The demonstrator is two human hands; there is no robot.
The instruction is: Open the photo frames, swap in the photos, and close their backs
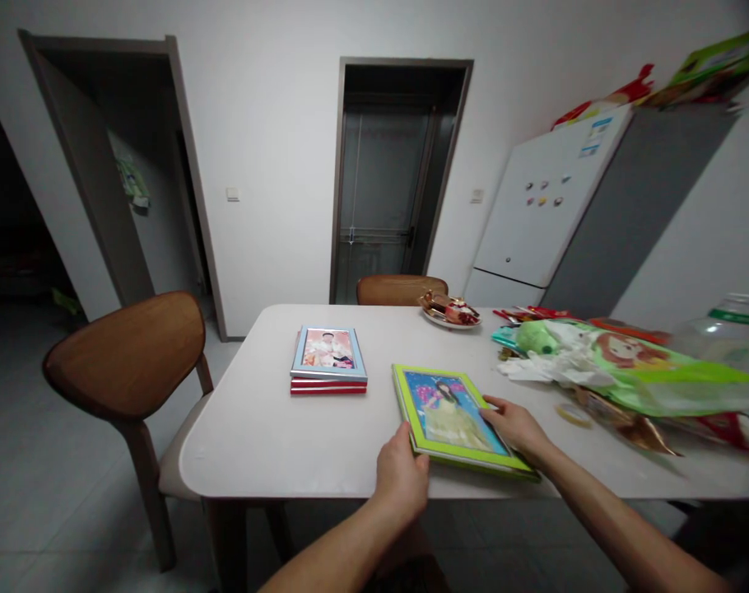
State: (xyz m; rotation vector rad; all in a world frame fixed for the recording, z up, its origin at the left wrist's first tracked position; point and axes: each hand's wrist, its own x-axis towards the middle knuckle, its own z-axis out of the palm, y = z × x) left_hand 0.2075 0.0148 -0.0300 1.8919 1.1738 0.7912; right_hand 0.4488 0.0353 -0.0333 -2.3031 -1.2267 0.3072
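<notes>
A lime-green picture frame (461, 416) with a picture of a figure in a pale yellow dress lies near the table's front edge. Its near right corner shows another green edge beneath, perhaps a second frame. My left hand (402, 471) is closed on its near left corner, thumb along the side. From the right, my right hand (515, 425) grips the opposite side, fingers reaching over onto the picture; its thumb is hidden. To the left sits a small stack: a light-blue picture frame (328, 352) on top of red-edged frames (328, 386).
On the white table (269, 449), a plate (453, 322) of wrapped items stands at the back. Plastic packaging (646, 371), a tape roll (574, 414) and a clear jar (723, 333) crowd the right. Brown chairs (131, 354) stand left and behind; a fridge (551, 198) is back right.
</notes>
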